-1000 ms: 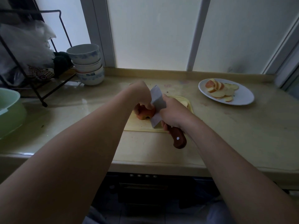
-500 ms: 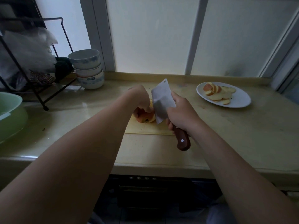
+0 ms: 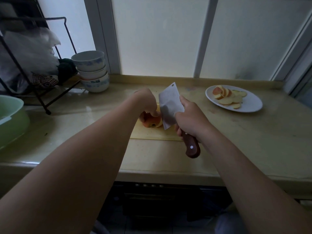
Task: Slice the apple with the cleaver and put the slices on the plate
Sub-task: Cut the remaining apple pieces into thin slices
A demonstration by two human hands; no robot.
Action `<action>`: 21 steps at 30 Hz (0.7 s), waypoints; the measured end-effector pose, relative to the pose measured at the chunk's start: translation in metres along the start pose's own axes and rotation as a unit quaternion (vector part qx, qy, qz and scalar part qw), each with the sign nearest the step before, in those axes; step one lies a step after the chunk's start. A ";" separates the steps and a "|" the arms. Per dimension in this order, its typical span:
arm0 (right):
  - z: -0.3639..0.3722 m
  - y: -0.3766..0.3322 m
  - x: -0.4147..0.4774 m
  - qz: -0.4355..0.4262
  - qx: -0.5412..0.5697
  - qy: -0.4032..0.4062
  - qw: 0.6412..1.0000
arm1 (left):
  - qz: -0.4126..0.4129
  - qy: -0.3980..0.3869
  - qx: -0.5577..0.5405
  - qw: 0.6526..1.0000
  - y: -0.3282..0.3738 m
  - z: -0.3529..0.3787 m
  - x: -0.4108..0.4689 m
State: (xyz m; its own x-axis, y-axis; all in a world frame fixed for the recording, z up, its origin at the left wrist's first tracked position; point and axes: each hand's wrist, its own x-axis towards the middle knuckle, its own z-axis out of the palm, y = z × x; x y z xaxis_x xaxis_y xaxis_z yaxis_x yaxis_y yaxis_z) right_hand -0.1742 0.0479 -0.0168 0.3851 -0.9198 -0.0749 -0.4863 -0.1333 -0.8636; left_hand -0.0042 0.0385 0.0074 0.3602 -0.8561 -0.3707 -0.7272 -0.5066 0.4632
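Apple (image 3: 151, 121) was recorded on the yellow cutting board (image 3: 152, 134), toward its left side. It was held from above by the left hand (image 3: 146, 102), whose fingers were curled down onto the fruit. A pale cut face was noted on the fruit's right side, turned toward the blade.

The cleaver (image 3: 169, 105) was gripped by the right hand (image 3: 190, 119), with the fingers wrapped round the wooden handle (image 3: 191, 146) where it meets the blade. The handle's butt was seen projecting past the board's near edge. The blade was held steeply, tip raised toward the window, with its lower corner just beside the cut face. Whether the edge was touching fruit or board could not be told.

A white plate (image 3: 251, 105) was observed on the counter (image 3: 244, 142) to the right, well apart from the board. Slices (image 3: 227, 97) were found heaped on its left half, some showing red skin.

A stack of bowls (image 3: 92, 71) was logged at the back left, beside a black wire rack (image 3: 42, 98). Part of a green basin (image 3: 11, 119) was noted at the left edge.
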 end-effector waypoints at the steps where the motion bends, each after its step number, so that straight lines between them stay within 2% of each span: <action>1: -0.001 0.000 -0.001 0.000 -0.005 -0.003 1.000 | 0.002 0.002 -0.004 1.000 0.000 0.000 0.000; 6: 0.006 0.010 -0.017 0.002 -0.003 -0.047 0.999 | -0.009 -0.011 -0.008 1.000 -0.002 0.002 0.001; 13: 0.003 0.014 -0.012 -0.017 0.027 0.018 0.999 | 0.010 0.015 0.002 1.000 -0.002 0.001 -0.001; 21: 0.003 0.014 -0.006 -0.020 0.031 0.008 0.999 | -0.005 -0.013 -0.003 1.000 0.006 -0.001 -0.004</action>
State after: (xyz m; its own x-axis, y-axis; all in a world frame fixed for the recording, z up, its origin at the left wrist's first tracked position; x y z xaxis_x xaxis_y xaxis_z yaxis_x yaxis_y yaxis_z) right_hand -0.1805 0.0528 -0.0298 0.3909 -0.9199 -0.0321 -0.4203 -0.1473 -0.8954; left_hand -0.0098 0.0385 0.0126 0.3517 -0.8479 -0.3968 -0.7203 -0.5158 0.4638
